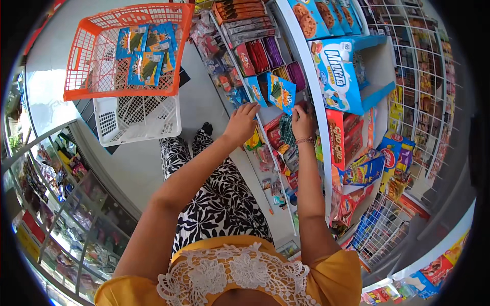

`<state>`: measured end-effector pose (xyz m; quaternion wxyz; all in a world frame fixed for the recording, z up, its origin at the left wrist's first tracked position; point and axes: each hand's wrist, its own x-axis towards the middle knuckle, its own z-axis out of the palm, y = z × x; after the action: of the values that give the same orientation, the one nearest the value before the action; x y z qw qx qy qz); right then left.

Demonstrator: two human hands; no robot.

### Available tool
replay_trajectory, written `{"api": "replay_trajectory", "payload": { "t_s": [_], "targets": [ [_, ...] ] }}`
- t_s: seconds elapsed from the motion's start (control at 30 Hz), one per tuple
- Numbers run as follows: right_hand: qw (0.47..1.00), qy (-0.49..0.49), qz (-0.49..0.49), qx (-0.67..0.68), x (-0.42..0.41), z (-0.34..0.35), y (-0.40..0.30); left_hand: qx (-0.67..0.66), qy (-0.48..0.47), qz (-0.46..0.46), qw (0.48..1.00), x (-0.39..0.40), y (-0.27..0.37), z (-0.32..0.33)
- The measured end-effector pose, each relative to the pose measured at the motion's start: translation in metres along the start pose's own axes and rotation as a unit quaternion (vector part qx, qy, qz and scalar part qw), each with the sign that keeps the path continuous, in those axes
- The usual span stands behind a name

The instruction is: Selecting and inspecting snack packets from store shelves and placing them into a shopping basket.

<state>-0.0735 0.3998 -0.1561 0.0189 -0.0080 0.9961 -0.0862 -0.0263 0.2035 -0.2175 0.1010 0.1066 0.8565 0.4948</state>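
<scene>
My right hand (302, 123), with a bracelet at the wrist, pinches the lower right corner of a blue-and-orange snack packet (281, 93) over the shelf. To its left, my left hand (244, 120) has its fingertips at the near edge of an open blue carton (255, 91). Whether those fingers grip the carton cannot be told, as their undersides are hidden. Several similar blue packets (145, 69) lie in an orange plastic basket (180, 49) at the upper left.
Below the orange basket is a white plastic basket (138, 137). Boxed wafers and sachets (256, 55) fill the shelf beyond my hands. A Milkita box (337, 76) and a Cho Cho box (337, 139) stand on the higher shelf at right. A glass display case (72, 191) stands at left.
</scene>
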Motion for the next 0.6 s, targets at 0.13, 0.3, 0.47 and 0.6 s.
{"api": "replay_trajectory", "payload": {
  "t_s": [0.13,0.3,0.47,0.6],
  "targets": [
    [0.995,-0.075,-0.015,-0.070,0.022,0.034,0.025,0.126,-0.021,0.001,0.992,0.036,-0.005,0.030],
    [0.987,-0.140,0.075,-0.035,0.040,0.043,0.005,0.302,-0.074,0.014,0.950,0.069,-0.021,0.055],
    [0.960,-0.246,0.088,0.105,0.034,0.058,0.024,0.344,-0.061,0.005,0.937,0.096,-0.018,0.076],
    [0.950,-0.255,0.114,0.136,0.035,0.074,0.025,0.396,-0.066,-0.046,0.915,0.114,-0.026,0.090]
  ]
}}
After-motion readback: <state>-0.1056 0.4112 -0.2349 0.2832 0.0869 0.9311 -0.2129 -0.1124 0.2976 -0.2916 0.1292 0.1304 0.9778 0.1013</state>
